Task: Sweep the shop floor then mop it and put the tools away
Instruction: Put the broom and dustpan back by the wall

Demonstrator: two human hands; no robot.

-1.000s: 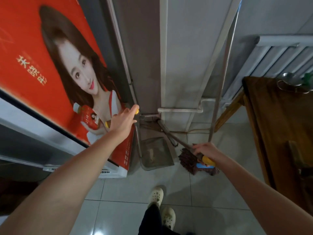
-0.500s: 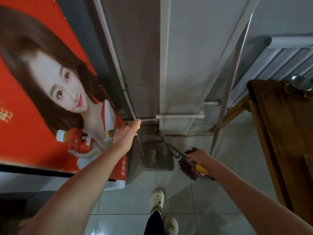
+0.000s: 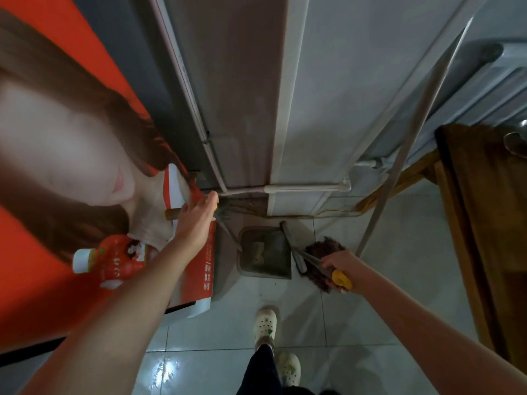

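I'm seeing a pale tiled floor [image 3: 413, 295] gleaming near me. A grey dustpan [image 3: 263, 252] is sitting on it by the far wall. A broom [image 3: 293, 246] is resting its grey head just right of that, beside a dark red mop head [image 3: 323, 246]. Two cream clogs [image 3: 265, 323] are standing nearer.

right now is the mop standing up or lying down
Standing: mop head on the floor tiles, its metal pole leaning up toward the wall.
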